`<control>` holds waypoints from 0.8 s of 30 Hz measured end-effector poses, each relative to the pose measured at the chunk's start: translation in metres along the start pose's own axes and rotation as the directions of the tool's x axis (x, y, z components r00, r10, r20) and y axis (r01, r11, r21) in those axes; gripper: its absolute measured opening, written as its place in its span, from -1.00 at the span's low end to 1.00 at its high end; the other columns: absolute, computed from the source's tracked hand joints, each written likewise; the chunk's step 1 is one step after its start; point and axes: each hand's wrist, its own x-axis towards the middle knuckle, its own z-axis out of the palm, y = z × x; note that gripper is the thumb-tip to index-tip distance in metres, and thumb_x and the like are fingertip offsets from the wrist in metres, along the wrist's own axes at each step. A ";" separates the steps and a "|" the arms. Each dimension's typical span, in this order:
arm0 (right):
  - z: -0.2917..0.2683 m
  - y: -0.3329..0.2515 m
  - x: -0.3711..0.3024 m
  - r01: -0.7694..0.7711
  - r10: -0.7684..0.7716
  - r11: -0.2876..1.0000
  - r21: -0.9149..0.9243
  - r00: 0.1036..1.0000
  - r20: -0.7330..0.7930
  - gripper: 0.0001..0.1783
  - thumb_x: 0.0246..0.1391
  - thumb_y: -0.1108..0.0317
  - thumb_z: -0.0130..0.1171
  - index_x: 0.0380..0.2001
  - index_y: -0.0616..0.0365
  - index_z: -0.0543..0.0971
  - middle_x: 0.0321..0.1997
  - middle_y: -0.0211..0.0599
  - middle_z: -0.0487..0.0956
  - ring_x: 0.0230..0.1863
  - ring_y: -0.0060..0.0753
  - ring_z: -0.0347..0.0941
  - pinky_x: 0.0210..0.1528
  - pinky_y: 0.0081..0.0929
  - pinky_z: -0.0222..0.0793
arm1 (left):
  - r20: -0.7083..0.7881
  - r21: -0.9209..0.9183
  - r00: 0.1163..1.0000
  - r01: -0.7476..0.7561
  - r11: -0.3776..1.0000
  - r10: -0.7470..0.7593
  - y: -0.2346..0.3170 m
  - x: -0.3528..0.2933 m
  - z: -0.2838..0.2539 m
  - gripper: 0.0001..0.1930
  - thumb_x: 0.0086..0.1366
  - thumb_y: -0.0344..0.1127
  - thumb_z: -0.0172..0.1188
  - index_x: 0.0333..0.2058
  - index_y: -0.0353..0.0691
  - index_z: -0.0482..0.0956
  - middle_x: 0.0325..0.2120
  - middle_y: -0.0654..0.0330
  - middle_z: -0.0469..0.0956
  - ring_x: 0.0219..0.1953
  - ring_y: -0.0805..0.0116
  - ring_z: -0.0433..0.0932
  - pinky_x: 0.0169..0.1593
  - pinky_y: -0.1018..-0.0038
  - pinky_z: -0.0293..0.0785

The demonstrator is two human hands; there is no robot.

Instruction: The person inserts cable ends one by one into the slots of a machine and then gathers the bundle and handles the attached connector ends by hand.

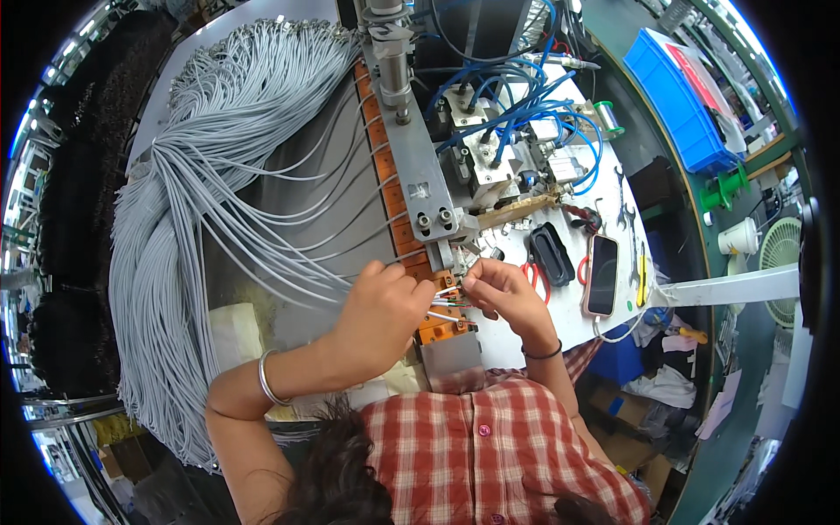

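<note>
My left hand (383, 313) is closed around a grey cable at the near end of an orange slotted rail (404, 229). Thin white, green and dark wire ends (448, 303) stick out past its fingers over the rail. Facing it, my right hand (512, 296) pinches at the tip of a thin wire with thumb and forefinger; its other fingers are curled. A large bundle of grey cables (223, 162) spreads over the metal table on the left. Several single cables fan out from it to the rail, lying side by side along its length.
Above the rail stands a metal press (418, 166) with a cylinder and blue air hoses (516, 74). On the white tabletop to the right lie a black case (551, 254), red-handled pliers (535, 282), a phone (601, 276), wrenches (628, 223) and a yellow cutter (642, 280). A blue crate (678, 105) sits beyond.
</note>
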 end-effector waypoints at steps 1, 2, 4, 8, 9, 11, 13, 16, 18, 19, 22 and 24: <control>0.001 0.001 0.000 0.000 0.000 1.000 0.001 1.000 0.001 -0.87 0.07 0.39 0.07 -0.48 0.20 0.41 -0.65 -0.58 0.34 -0.68 -0.80 0.18 -0.69 -0.78 0.07 | -0.025 -0.014 1.000 -0.006 1.000 0.005 -0.002 0.000 0.005 -0.84 -0.18 -0.54 0.10 -0.51 -0.24 0.42 -0.60 0.19 0.37 -0.42 0.26 0.37 -0.31 0.37 0.21; 0.005 0.000 -0.001 0.030 -0.032 0.999 -0.037 0.998 -0.055 -0.90 0.06 0.41 0.08 -0.45 0.21 0.42 -0.65 -0.58 0.35 -0.67 -0.81 0.19 -0.68 -0.78 0.08 | -0.051 -0.028 0.999 -0.011 1.000 0.010 -0.003 -0.001 0.010 -0.83 -0.20 -0.56 0.10 -0.52 -0.24 0.41 -0.61 0.18 0.35 -0.43 0.24 0.35 -0.31 0.35 0.21; 0.012 -0.002 -0.002 0.084 -0.104 0.989 -0.122 0.981 -0.166 -0.91 0.04 0.44 0.10 -0.39 0.22 0.44 -0.64 -0.60 0.35 -0.65 -0.82 0.21 -0.67 -0.79 0.08 | -0.078 -0.042 0.997 -0.020 0.999 0.017 -0.004 0.000 0.012 -0.81 -0.23 -0.58 0.09 -0.53 -0.24 0.40 -0.61 0.17 0.34 -0.44 0.21 0.33 -0.32 0.34 0.20; 0.018 0.001 -0.009 0.354 -0.371 0.927 -0.126 0.912 -0.171 -0.87 -0.01 0.51 0.13 -0.33 0.27 0.49 -0.60 -0.59 0.39 -0.60 -0.82 0.25 -0.66 -0.81 0.10 | -0.197 -0.048 0.980 -0.020 0.999 0.010 -0.003 0.003 0.009 -0.81 -0.20 -0.56 0.11 -0.49 -0.26 0.45 -0.60 0.18 0.35 -0.43 0.21 0.34 -0.31 0.34 0.22; 0.019 -0.001 -0.010 0.355 -0.372 0.927 -0.126 0.912 -0.171 -0.87 -0.01 0.51 0.13 -0.33 0.27 0.49 -0.60 -0.59 0.39 -0.60 -0.82 0.25 -0.66 -0.81 0.10 | -0.201 -0.078 0.980 -0.024 0.997 0.008 -0.003 0.003 0.009 -0.81 -0.19 -0.56 0.11 -0.48 -0.26 0.46 -0.60 0.18 0.35 -0.43 0.21 0.34 -0.31 0.34 0.22; 0.021 -0.005 -0.013 0.337 -0.349 0.936 -0.098 0.923 -0.162 -0.86 -0.01 0.50 0.15 -0.32 0.29 0.52 -0.55 -0.52 0.46 -0.57 -0.83 0.28 -0.60 -0.83 0.14 | -0.208 -0.139 0.978 -0.033 0.990 0.004 -0.002 0.001 0.008 -0.80 -0.18 -0.55 0.12 -0.45 -0.27 0.48 -0.59 0.19 0.37 -0.42 0.21 0.34 -0.31 0.35 0.23; 0.021 -0.006 -0.014 0.329 -0.339 0.940 -0.085 0.928 -0.156 -0.85 0.00 0.50 0.17 -0.31 0.30 0.53 -0.52 -0.49 0.49 -0.56 -0.84 0.30 -0.57 -0.83 0.16 | -0.216 -0.128 0.976 -0.046 0.991 0.017 -0.002 0.001 0.008 -0.82 -0.19 -0.56 0.11 -0.49 -0.26 0.46 -0.59 0.18 0.36 -0.42 0.22 0.34 -0.32 0.36 0.24; 0.021 -0.004 -0.015 0.233 -0.246 0.969 -0.079 0.938 -0.244 -0.90 -0.01 0.50 0.17 -0.41 0.32 0.55 -0.52 -0.43 0.53 -0.64 -0.82 0.29 -0.65 -0.82 0.15 | -0.234 -0.108 0.971 -0.069 0.992 0.043 -0.003 0.001 0.008 -0.84 -0.23 -0.57 0.11 -0.57 -0.24 0.40 -0.60 0.18 0.35 -0.42 0.22 0.35 -0.33 0.38 0.24; 0.022 -0.004 -0.014 0.250 -0.253 0.967 -0.043 0.939 -0.234 -0.90 -0.02 0.50 0.18 -0.41 0.32 0.55 -0.53 -0.43 0.53 -0.66 -0.82 0.28 -0.67 -0.81 0.14 | -0.218 -0.124 0.976 -0.040 0.991 0.012 -0.002 0.002 0.006 -0.84 -0.24 -0.57 0.10 -0.57 -0.25 0.40 -0.60 0.18 0.35 -0.41 0.22 0.35 -0.33 0.37 0.24; 0.022 -0.003 -0.013 0.265 -0.259 0.964 -0.005 0.939 -0.226 -0.90 -0.02 0.50 0.18 -0.41 0.32 0.55 -0.54 -0.43 0.53 -0.68 -0.81 0.28 -0.69 -0.81 0.13 | -0.209 -0.132 0.978 -0.025 0.991 -0.003 -0.002 0.002 0.006 -0.83 -0.24 -0.58 0.10 -0.57 -0.25 0.40 -0.60 0.18 0.35 -0.41 0.22 0.35 -0.33 0.37 0.24; 0.022 -0.006 -0.014 0.265 -0.248 0.962 0.067 0.950 -0.192 -0.90 -0.02 0.50 0.18 -0.41 0.32 0.55 -0.55 -0.43 0.53 -0.70 -0.80 0.28 -0.71 -0.80 0.13 | -0.214 -0.151 0.977 -0.024 0.988 -0.009 -0.003 0.003 0.006 -0.84 -0.24 -0.58 0.10 -0.57 -0.26 0.39 -0.60 0.18 0.35 -0.41 0.22 0.35 -0.33 0.36 0.24; 0.020 -0.008 -0.016 0.234 -0.215 0.964 0.129 0.966 -0.143 -0.91 -0.03 0.51 0.18 -0.41 0.31 0.55 -0.55 -0.44 0.53 -0.69 -0.78 0.29 -0.71 -0.80 0.14 | -0.217 -0.161 0.976 -0.025 0.987 -0.011 -0.003 0.004 0.006 -0.84 -0.24 -0.57 0.10 -0.57 -0.26 0.39 -0.60 0.18 0.35 -0.40 0.21 0.35 -0.33 0.36 0.24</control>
